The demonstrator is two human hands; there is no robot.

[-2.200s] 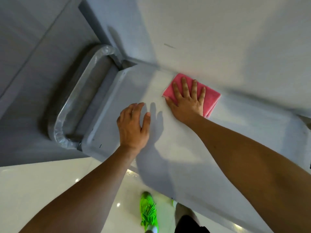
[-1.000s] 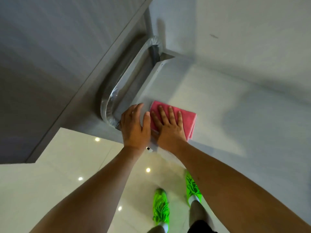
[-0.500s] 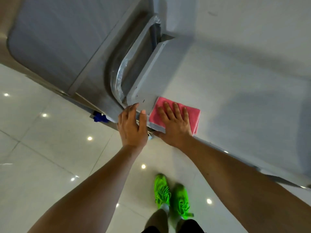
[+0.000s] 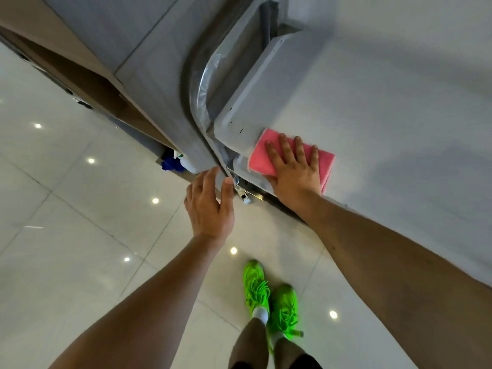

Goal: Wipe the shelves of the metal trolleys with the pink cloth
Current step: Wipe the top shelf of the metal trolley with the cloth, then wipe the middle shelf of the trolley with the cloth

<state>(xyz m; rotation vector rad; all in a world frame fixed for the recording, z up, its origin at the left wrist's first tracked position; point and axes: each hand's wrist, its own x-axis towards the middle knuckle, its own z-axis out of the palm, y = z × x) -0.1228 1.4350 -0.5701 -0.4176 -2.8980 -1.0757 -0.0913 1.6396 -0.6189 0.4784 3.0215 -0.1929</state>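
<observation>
The folded pink cloth [image 4: 259, 155] lies flat on the top shelf [image 4: 386, 129] of a grey metal trolley, at its near-left corner. My right hand [image 4: 295, 171] presses down on the cloth with fingers spread. My left hand [image 4: 210, 206] hovers just off that corner with fingers apart and holds nothing; its fingertips are close to the trolley's plastic-wrapped handle [image 4: 205, 83].
A second grey surface [image 4: 127, 35] with a brown edge stands left of the handle. A blue item and a white bottle [image 4: 174, 162] sit low beneath it. Glossy white floor tiles [image 4: 80, 235] spread below. My green shoes [image 4: 269, 296] are near the trolley's front edge.
My right hand has drawn the cloth from the far side of the shelf to the near-left corner. My left hand has slid off the shelf and now hangs beside the corner.
</observation>
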